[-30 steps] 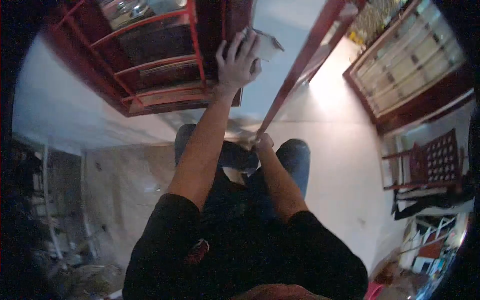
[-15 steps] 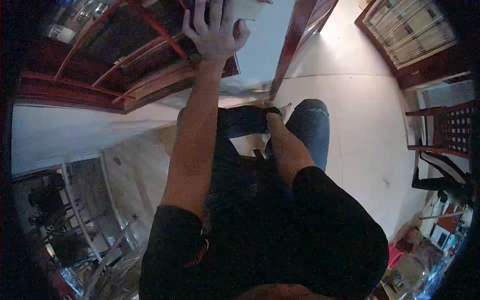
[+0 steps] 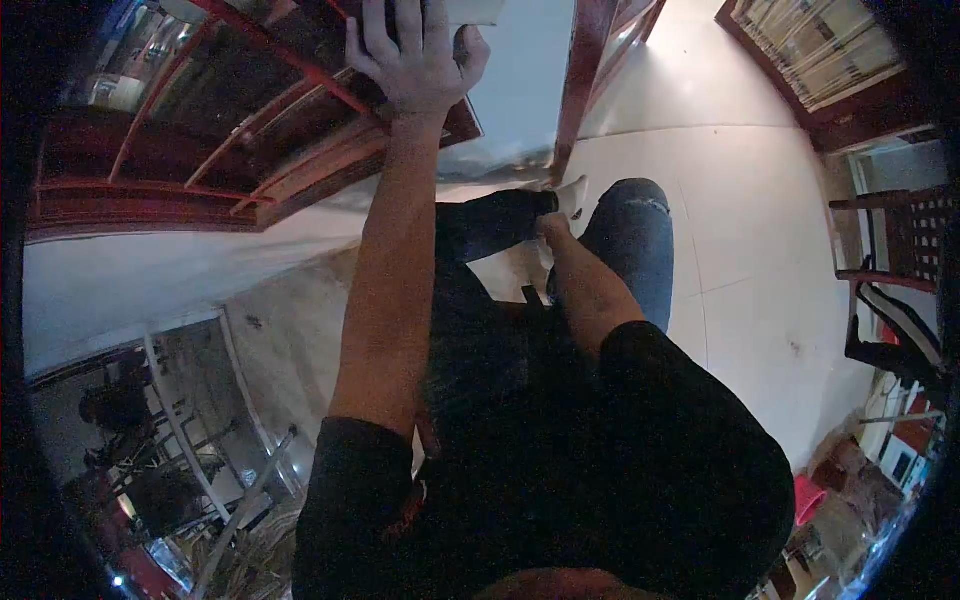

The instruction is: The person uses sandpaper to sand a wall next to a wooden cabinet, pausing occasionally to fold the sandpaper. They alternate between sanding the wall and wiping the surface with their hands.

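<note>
At the top, my left hand (image 3: pixel 412 58) is raised with its fingers spread beside a red-brown wooden frame with bars (image 3: pixel 290 92). A pale block-like thing (image 3: pixel 474 12) shows just past its fingertips and thumb; whether they touch is unclear. My right hand (image 3: pixel 550 226) is low, near my bent leg in dark jeans (image 3: pixel 490 222) and a white shoe (image 3: pixel 573 197). Its fingers are mostly hidden, and what it may hold cannot be made out.
A pale tiled floor (image 3: pixel 750 240) lies to the right. Beyond it stand a wooden cabinet (image 3: pixel 810 50), a slatted wooden chair (image 3: pixel 900 235) and a pink-red container (image 3: pixel 808 498). Metal-legged furniture (image 3: pixel 185 430) is at the lower left. A pale blue panel (image 3: pixel 515 85) is beside my left hand.
The view has shifted slightly, so the chair and pink-red container appear farther right. My left hand appears a little higher and farther left, its fingers still spread.
</note>
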`<state>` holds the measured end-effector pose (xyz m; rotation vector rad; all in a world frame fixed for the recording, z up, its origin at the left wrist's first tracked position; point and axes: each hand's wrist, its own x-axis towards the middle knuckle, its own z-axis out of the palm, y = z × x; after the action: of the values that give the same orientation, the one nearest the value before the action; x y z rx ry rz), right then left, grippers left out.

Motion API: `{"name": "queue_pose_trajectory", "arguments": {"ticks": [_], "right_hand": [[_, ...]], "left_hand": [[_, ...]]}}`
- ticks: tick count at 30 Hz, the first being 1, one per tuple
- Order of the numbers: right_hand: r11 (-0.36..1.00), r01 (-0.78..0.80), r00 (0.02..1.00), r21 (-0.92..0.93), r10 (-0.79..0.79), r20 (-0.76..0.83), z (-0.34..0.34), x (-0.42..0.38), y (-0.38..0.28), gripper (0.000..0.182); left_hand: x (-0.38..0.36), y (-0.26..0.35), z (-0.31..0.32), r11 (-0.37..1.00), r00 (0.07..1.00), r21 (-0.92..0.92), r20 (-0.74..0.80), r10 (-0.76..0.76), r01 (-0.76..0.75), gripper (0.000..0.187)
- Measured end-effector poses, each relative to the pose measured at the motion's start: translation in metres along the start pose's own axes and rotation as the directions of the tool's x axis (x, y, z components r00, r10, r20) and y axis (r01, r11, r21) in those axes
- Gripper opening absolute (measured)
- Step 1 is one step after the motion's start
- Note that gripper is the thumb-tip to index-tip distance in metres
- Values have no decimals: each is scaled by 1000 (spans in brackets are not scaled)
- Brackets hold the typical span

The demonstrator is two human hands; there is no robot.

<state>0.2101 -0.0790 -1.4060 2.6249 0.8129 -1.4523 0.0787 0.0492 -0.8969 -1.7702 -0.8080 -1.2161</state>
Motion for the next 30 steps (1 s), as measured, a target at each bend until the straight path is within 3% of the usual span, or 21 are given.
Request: {"name": "queue_pose_trajectory", "arguments": {"ticks": [2, 5, 6, 11, 12, 14, 16, 18, 20, 21, 22, 23, 24, 26, 27, 28, 30], "right_hand": [[955, 297, 943, -17, -296, -153, 22, 42, 8, 27], [740, 660, 668, -129, -657, -350, 53, 91, 9, 42], [741, 659, 668, -129, -655, -352, 42, 73, 6, 42], [709, 616, 425, -344, -666, -613, 0, -64, -21, 57], [711, 614, 422, -342, -663, -618, 19, -59, -24, 57], [692, 668, 585, -272, -715, -383, 46, -48, -29, 53], [686, 700, 682, -197, -724, -98, 59, -42, -34, 49], [695, 708, 703, -126, -677, 219, 64, -38, -39, 45], [707, 704, 633, -61, -587, 505, 63, -37, -44, 42], [697, 713, 630, -72, -593, 502, 49, -45, -50, 42], [436, 845, 521, -310, -803, 290, 22, -70, -57, 42], [165, 806, 283, -569, -951, 126, -11, -101, -68, 44], [144, 804, 262, -577, -956, 128, -59, -143, -70, 44], [407, 896, 413, -177, -911, 1, -146, -254, -97, 48], [482, 871, 482, 92, -876, 22, -173, -284, -99, 49], [462, 883, 463, 81, -886, 9, -195, -317, -98, 49], [242, 945, 303, 222, -901, -309, -228, -379, -93, 39]], "left_hand": [[0, 0, 0, 1000, 1000, 8, 4, 5, -5, 53], [0, 1, -2, 1000, 1000, 12, 4, 5, -5, 54], [0, 2, -2, 1000, 1000, 13, -4, 6, -5, 55], [1, 4, -2, 1000, 1000, 18, 2, -12, 12, 55], [1, 4, -1, 1000, 1000, 3, -10, -16, 16, 56], [0, 3, -4, 1000, 1000, 5, 8, -17, 17, 56], [1, 4, -4, 1000, 999, 12, 33, -29, 28, 56], [0, 3, -7, 999, 997, 33, 68, -31, 29, 58], [1, 4, -7, 999, 998, 41, 56, -31, 28, 59], [2, 4, -7, 999, 999, 41, 44, -18, 16, 62], [2, 4, -8, 998, 999, 58, 32, -20, 18, 62], [1, 5, -7, 999, 999, 20, 1, -37, 37, 58], [2, 6, -6, 999, 998, -19, -30, -51, 51, 54], [2, 6, -10, 999, 998, -8, -32, -49, 49, 55], [0, 7, -11, 996, 996, -33, -26, -81, 80, 54], [0, 8, -11, 992, 994, -59, -22, -111, 109, 54], [1, 4, -16, 991, 993, -77, -41, -111, 108, 55]]}}
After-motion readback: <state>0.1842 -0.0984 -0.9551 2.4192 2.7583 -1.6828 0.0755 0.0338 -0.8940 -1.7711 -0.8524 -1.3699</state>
